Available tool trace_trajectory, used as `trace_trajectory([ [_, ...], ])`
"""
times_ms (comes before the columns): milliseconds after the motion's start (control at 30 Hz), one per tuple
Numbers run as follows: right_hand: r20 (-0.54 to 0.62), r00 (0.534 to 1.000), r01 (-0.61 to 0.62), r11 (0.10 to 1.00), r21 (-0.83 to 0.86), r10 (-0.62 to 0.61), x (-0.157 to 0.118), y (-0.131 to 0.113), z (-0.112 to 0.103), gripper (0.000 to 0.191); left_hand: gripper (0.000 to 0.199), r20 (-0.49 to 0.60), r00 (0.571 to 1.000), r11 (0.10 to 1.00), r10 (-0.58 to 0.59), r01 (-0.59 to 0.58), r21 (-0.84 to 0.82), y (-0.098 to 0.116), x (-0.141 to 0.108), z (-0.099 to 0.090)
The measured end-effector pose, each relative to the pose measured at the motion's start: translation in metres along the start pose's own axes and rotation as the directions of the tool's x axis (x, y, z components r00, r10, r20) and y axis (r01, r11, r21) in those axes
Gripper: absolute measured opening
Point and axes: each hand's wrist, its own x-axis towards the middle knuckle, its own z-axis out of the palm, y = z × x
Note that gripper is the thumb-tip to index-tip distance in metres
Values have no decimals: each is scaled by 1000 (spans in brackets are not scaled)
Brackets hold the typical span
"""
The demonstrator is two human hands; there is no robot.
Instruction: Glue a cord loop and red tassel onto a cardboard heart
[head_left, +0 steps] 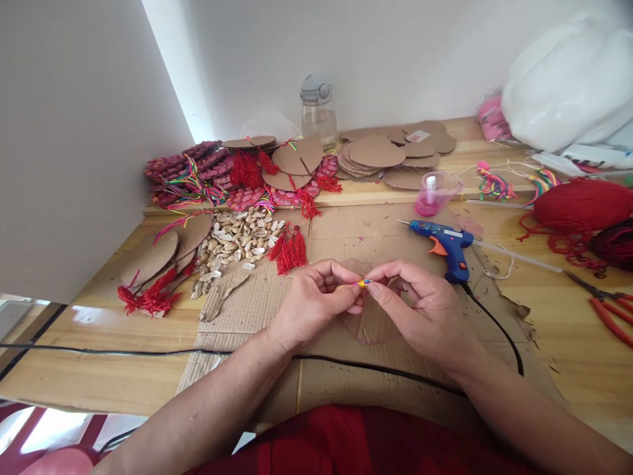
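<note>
Both my hands meet above a cardboard sheet (341, 231). Between their fingertips is a small colourful cord (364, 283), with yellow, pink and blue showing. My left hand (321, 293) pinches its pink end, and my right hand (420, 303) pinches the other end with thumb and forefinger. Most of the cord is hidden by the fingers. A red tassel (288, 249) lies on the cardboard beyond my left hand. Just past my right hand, a blue glue gun (440, 244) with an orange trigger lies on its side.
Peanut shells (237, 237) are heaped at the left. Cardboard discs (376, 152), tasselled pieces (297, 165) and a water bottle (318, 115) stand along the back. A black cable (148, 353) crosses in front. Right are a pink cup (430, 198), red yarn (583, 204) and pliers (610, 307).
</note>
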Motion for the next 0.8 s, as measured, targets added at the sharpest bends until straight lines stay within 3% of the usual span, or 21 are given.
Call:
trace_trajectory([
  [500, 44, 994, -100, 985, 140, 95, 4, -1, -1, 6, 29, -25, 999, 998, -24, 25, 51, 2, 2, -2],
  [800, 48, 989, -143, 971, 193, 137, 6, -5, 0, 8, 25, -34, 999, 995, 30, -27, 92, 6, 0, 2],
])
